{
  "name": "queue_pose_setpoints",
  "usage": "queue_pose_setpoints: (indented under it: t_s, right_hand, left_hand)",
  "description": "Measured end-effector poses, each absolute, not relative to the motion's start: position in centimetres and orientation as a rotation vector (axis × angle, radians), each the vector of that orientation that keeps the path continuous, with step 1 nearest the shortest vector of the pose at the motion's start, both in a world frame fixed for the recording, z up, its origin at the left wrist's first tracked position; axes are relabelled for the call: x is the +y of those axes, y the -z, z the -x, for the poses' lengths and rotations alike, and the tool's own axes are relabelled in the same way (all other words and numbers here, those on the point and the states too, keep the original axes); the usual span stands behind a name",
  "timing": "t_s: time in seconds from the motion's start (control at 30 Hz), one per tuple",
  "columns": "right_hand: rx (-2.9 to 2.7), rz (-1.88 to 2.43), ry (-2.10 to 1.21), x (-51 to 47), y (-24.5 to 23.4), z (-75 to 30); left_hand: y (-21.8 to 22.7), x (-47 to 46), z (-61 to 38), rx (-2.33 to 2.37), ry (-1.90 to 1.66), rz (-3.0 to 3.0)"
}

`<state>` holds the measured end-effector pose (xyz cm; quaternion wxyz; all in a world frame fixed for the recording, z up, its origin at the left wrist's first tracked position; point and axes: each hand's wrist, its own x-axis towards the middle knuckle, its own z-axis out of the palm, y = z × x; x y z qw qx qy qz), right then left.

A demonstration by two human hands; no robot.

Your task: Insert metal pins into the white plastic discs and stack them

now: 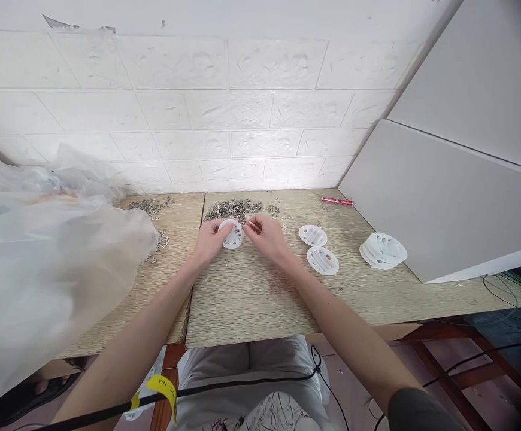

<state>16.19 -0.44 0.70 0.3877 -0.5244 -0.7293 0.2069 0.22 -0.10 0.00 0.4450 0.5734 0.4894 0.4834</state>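
Observation:
My left hand (211,238) is closed around a round white plastic disc (233,235) and holds it on the wooden table (251,299). My right hand (266,234) sits just right of the disc, its fingertips pinched together at the disc's edge on a tiny piece too small to name. A heap of small grey metal parts (233,209) lies directly behind both hands.
Two more white discs (313,235) (323,261) lie flat to the right, and a stack of discs (383,251) further right. A red pen (336,201) rests near a grey panel (440,203). A large clear plastic bag (40,257) covers the left. Cables hang at the front.

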Motion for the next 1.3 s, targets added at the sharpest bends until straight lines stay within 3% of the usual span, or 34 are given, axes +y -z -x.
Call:
queue_pose_setpoints:
  t_s: [0.23, 0.47, 0.67, 1.3]
  right_hand:
    - [-1.734, 1.253, -0.468, 0.0, 0.7, -15.4]
    - [-1.632, 1.342, -0.429, 0.7, 0.9, -16.1]
    - [-1.598, 1.332, -0.479, 1.0, 0.8, -16.5]
    - [-1.889, 1.322, -0.268, -0.3, -0.7, -16.7]
  left_hand:
    - [0.3, -0.5, -0.9, 1.233, -1.253, -1.431]
    - [-0.1, -0.7, -1.0, 0.864, -1.165, -1.244]
    - [-0.4, -0.9, -0.8, 0.842, -1.112, -1.322]
    - [-0.6, -0.9, -0.5, 0.757, -1.097, -1.243]
